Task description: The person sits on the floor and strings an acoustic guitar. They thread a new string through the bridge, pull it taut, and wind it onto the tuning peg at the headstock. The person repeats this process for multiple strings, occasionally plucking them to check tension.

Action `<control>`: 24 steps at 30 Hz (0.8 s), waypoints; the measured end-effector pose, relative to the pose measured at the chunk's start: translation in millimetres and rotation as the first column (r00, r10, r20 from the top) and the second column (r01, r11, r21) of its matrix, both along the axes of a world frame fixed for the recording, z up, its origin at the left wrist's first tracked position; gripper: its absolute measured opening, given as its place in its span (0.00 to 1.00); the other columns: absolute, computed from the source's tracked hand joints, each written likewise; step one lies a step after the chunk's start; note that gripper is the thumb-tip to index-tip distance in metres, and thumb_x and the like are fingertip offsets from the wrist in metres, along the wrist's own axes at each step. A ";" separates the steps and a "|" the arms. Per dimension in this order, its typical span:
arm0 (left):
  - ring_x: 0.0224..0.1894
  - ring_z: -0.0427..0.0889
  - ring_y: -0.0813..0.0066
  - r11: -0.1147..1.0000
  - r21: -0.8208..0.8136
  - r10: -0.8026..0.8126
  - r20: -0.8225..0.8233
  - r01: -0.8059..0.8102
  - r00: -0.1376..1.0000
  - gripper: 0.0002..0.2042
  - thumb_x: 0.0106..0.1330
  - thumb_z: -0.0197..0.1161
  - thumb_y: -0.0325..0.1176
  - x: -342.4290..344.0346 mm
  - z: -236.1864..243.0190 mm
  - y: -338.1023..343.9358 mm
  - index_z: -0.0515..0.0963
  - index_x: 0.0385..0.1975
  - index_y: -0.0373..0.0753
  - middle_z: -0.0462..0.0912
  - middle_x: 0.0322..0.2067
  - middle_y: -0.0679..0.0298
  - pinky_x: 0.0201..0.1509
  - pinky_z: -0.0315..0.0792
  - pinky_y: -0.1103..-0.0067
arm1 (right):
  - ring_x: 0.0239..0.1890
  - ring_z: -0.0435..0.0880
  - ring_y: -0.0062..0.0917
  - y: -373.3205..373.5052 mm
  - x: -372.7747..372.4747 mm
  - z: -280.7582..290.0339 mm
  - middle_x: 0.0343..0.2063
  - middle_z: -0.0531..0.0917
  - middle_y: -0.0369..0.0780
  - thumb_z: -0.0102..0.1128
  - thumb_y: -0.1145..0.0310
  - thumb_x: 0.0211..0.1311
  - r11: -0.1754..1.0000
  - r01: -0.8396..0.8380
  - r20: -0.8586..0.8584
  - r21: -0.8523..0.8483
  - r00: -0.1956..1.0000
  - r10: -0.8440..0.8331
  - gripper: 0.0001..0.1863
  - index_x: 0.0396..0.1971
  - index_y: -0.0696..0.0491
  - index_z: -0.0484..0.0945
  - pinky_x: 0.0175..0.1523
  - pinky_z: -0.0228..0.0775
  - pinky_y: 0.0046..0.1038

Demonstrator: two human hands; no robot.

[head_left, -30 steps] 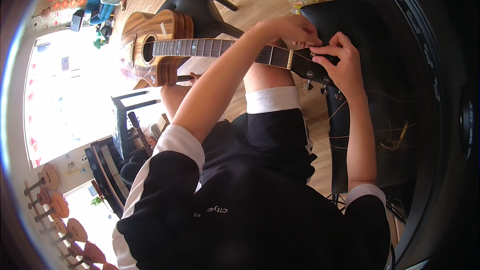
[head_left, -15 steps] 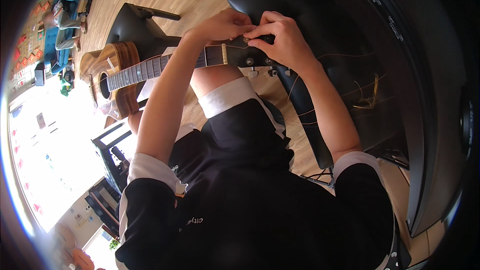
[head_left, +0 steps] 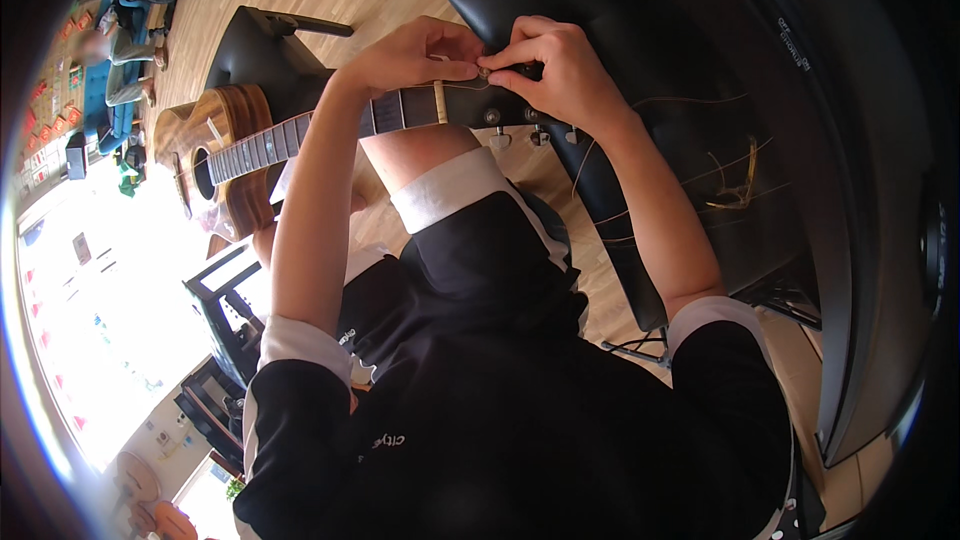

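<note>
A wooden acoustic guitar [head_left: 228, 202] lies sideways across my legs, its fretboard [head_left: 255, 150] running right to a black headstock [head_left: 512, 116] with silver tuning pegs [head_left: 501, 138]. My left hand [head_left: 430, 55] is closed at the top of the headstock, thumb and fingers on a thin string [head_left: 460, 86]. My right hand [head_left: 555, 70] pinches close against it at a tuning post [head_left: 485, 73]; what exactly is between those fingertips is too small to make out. Loose strings and a yellow coiled piece [head_left: 745, 180] lie on a black padded seat [head_left: 650, 20] to the right.
A second black chair [head_left: 240, 45] stands behind the guitar, and a dark amplifier-like case with controls [head_left: 830, 190] borders the right side. At far left are a seated person [head_left: 130, 80] on a blue sofa, a bright window [head_left: 90, 310], and guitars [head_left: 140, 485] on the wall.
My view has swung, shifting the scene leftward in the picture. Both hands remain at the headstock, with small finger movements; my left hand now shows its thumb stretched along the string.
</note>
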State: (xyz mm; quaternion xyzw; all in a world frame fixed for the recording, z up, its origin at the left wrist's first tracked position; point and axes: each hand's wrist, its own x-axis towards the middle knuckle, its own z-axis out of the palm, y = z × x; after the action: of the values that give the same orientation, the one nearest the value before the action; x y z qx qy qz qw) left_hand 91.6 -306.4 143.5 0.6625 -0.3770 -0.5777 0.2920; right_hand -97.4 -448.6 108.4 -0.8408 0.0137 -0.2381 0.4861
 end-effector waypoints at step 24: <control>0.41 0.85 0.76 0.948 0.233 0.242 -0.090 -0.216 0.966 0.17 0.53 0.70 0.25 -3.2 -0.2 -7.3 0.80 0.44 0.29 0.85 0.38 0.61 0.51 0.78 0.81 | 0.22 0.73 0.22 4.3 1.6 0.6 0.21 0.76 0.36 0.74 0.77 0.43 0.992 0.067 -0.040 0.105 0.997 -0.063 0.09 0.28 0.55 0.85 0.29 0.67 0.24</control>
State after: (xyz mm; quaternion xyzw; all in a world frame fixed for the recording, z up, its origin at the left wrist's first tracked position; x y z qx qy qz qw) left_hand 88.4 -313.7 143.3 0.6949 -0.2130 -0.6163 0.3032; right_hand -95.8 -444.2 109.0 -0.8169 0.0626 -0.2373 0.5219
